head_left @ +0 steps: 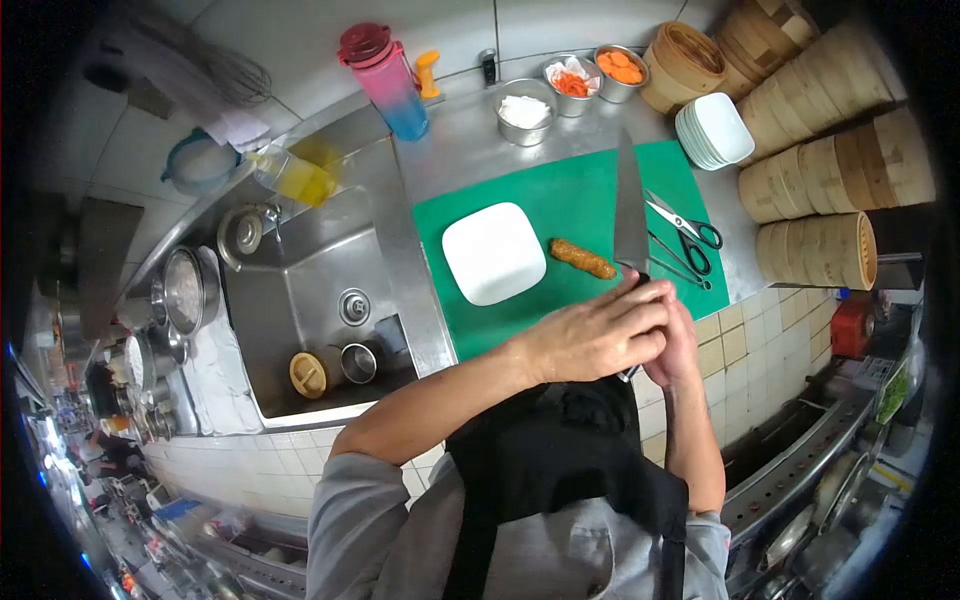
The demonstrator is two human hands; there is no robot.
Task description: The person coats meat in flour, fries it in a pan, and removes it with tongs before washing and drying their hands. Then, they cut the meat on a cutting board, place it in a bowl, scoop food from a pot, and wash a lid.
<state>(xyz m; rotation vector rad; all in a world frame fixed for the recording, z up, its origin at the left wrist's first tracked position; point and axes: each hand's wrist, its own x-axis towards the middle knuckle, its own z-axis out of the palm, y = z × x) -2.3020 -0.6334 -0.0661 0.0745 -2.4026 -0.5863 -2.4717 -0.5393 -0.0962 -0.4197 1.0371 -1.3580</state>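
A large knife [630, 210] points away from me over the green cutting board [480, 200]. Its handle end shows below my hands. My right hand [675, 345] is wrapped round the handle, and my left hand [600, 335] lies over it with fingers closed at the handle and the base of the blade. Just beyond my left hand, a brown, browned roll [583, 258] lies on the board. The white square plate [494, 253] stands to its left. Scissors [685, 225] with black handles and thin metal tongs [680, 262] rest to the right of the blade.
A sink [330, 270] is on the left. Behind the board stand a pink and blue bottle [385, 85], metal bowls [525, 125] of food and bamboo steamers [685, 55]. White dishes [722, 128] are stacked at the board's back right corner; more steamers [820, 250] line the right.
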